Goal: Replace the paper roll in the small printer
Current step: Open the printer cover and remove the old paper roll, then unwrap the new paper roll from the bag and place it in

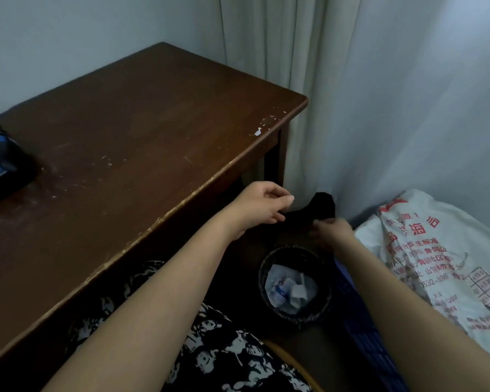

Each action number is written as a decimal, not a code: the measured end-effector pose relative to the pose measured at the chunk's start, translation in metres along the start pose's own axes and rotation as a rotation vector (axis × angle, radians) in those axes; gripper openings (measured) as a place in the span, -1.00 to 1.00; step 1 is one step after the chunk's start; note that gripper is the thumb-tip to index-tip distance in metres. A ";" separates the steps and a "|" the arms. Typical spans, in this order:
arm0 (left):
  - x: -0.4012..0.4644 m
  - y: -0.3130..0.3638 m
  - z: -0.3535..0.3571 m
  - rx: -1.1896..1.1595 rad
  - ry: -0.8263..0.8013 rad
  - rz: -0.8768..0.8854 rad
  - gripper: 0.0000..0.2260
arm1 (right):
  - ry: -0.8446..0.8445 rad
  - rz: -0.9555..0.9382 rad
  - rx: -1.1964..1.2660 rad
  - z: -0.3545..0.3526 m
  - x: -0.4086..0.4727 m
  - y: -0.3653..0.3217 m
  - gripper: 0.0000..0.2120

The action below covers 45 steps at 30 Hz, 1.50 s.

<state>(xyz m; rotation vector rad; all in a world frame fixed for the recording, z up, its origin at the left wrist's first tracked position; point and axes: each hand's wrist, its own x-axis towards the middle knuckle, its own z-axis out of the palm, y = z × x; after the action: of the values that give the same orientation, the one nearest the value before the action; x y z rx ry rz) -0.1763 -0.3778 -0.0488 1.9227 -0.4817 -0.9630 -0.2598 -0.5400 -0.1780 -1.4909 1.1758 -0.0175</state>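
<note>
The small black printer (pixel 0 159) with blue buttons sits at the far left edge of the brown wooden table (pixel 142 131), partly cut off by the frame. Both my hands reach past the table's right corner, low near the floor. My left hand (pixel 262 206) pinches the upper edge of a black bag (pixel 320 207) between thumb and fingers. My right hand (pixel 333 234) is blurred and grips the same black bag from the right. What is in the bag is hidden. No paper roll is visible.
A round black waste bin (pixel 296 284) holding crumpled paper stands on the floor below my hands. A white printed sack (pixel 436 250) lies at the right. A pale curtain (pixel 309 80) hangs behind the table corner. Patterned black-and-white clothing (pixel 224 355) covers my lap.
</note>
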 end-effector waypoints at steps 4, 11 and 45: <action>-0.015 0.018 -0.026 -0.056 0.091 0.130 -0.83 | 0.246 -0.296 0.072 0.009 -0.036 -0.070 -0.53; -0.057 0.032 -0.094 -0.143 0.337 0.296 -0.87 | 0.193 -0.613 0.250 0.053 -0.108 -0.164 -0.56; -0.240 -0.184 -0.360 -0.209 1.955 -0.324 -0.69 | -0.653 -1.442 -0.029 0.407 -0.301 -0.188 -0.88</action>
<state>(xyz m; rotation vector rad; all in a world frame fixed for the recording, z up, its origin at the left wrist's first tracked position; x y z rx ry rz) -0.0525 0.0733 0.0008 1.8305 1.0194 0.8775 -0.0465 -0.0791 0.0061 -1.8620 -0.5476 -0.4476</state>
